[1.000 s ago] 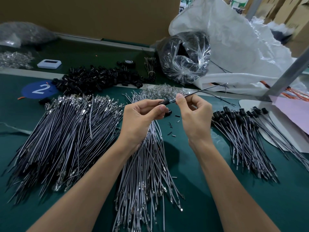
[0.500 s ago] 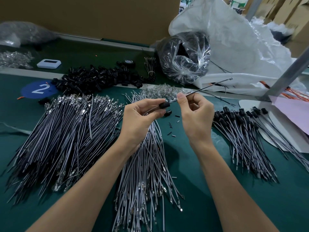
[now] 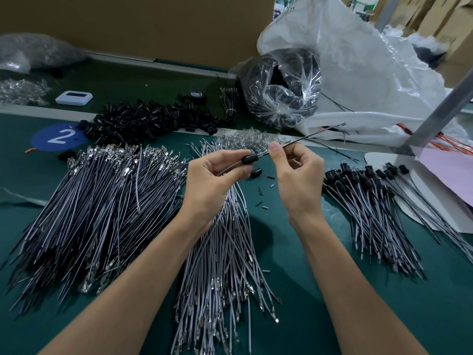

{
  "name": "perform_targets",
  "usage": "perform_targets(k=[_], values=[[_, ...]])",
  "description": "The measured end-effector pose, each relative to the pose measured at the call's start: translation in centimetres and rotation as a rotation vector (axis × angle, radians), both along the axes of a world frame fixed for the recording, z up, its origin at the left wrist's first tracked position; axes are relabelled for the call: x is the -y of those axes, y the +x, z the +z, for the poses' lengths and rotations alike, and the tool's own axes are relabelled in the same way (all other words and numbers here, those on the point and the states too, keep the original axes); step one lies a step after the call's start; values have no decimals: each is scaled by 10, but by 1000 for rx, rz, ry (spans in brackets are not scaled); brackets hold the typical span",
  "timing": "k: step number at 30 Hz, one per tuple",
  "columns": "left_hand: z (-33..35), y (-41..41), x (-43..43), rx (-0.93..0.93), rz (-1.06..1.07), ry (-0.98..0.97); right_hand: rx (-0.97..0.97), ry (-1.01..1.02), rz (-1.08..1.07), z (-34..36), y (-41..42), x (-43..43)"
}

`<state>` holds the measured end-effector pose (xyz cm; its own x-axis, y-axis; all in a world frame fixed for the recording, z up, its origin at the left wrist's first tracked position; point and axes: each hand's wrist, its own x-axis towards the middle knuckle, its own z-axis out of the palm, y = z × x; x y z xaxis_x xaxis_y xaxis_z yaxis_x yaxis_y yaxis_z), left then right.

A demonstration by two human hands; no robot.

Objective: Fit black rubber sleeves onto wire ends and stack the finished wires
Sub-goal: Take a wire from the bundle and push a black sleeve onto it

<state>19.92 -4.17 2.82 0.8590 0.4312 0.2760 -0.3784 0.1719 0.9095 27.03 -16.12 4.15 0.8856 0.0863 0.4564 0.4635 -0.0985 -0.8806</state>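
Note:
My left hand pinches a black rubber sleeve that sits on a thin grey wire. My right hand pinches the same wire just right of the sleeve; the wire's far end points up and right. Below my hands lies a fan of bare grey wires. A larger heap of bare wires lies at the left. Finished wires with black sleeves are stacked at the right. Loose black sleeves are piled at the back.
A clear bag of black parts and a big white sack stand at the back right. A white device and a blue disc marked 2 lie at the left. A metal post slants at the right.
The sleeve has slid along the wire and now shows fully between my two hands. The wire's free end has swung slightly upward. My hands have moved a little apart.

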Motion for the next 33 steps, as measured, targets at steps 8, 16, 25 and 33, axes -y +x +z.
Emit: perform_targets(k=[8,16,25,33], values=[[-1,0,1,-6,-6,-9,-24,-48,40,-2,-1,0],[-1,0,3,-11,-10,-12,-11,-49,28,1,-2,1],[1,-2,4,-23,1,-6,-80,-54,64,1,-7,-1],[-1,-1,6,-52,40,-1,-243,30,142,6,-8,1]])
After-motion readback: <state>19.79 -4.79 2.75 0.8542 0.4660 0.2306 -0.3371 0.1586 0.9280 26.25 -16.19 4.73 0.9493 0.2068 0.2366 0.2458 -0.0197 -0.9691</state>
